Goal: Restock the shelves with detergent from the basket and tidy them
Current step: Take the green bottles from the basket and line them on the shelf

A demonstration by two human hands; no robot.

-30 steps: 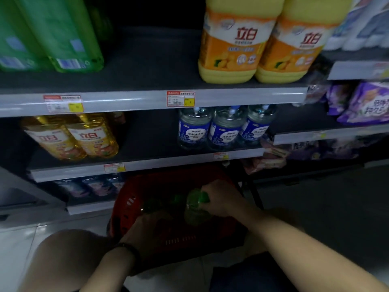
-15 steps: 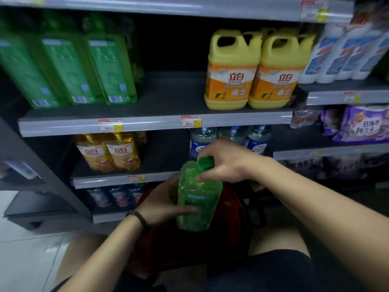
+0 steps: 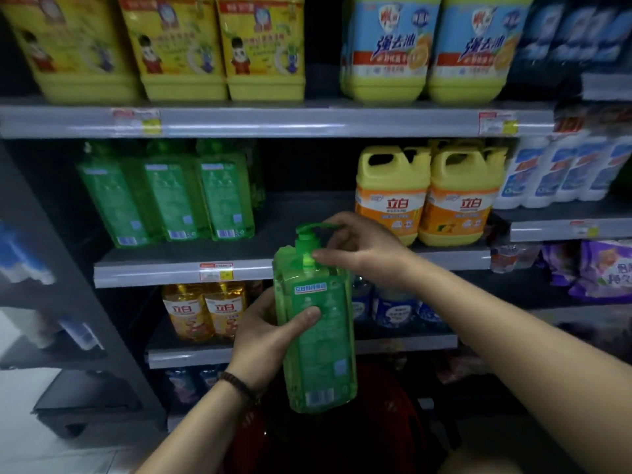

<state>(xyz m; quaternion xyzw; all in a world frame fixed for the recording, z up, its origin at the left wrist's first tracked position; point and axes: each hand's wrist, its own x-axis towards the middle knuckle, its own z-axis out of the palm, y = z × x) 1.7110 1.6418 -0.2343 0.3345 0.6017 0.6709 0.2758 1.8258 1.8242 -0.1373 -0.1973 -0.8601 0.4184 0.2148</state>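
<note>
I hold a green detergent pump bottle (image 3: 319, 340) upright in front of the shelves. My left hand (image 3: 266, 340) grips its body from the left, thumb across the label. My right hand (image 3: 359, 248) pinches the pump head and neck at the top. Three matching green bottles (image 3: 167, 193) stand on the middle shelf (image 3: 154, 265) to the upper left, with a bare stretch of shelf between them and the yellow jugs. The red basket (image 3: 386, 419) sits low, just under the held bottle, mostly in shadow.
Two yellow jugs with orange labels (image 3: 427, 196) stand right of the gap. Yellow and blue-labelled jugs (image 3: 424, 49) fill the top shelf. Amber bottles (image 3: 205, 309) and clear blue-labelled bottles (image 3: 393, 306) occupy the lower shelf. White bottles (image 3: 561, 169) and purple packs (image 3: 602, 268) are at right.
Both hands have lifted the green bottle out of the basket and up to the level of the middle shelf. The view has tilted upward, showing the top shelf.
</note>
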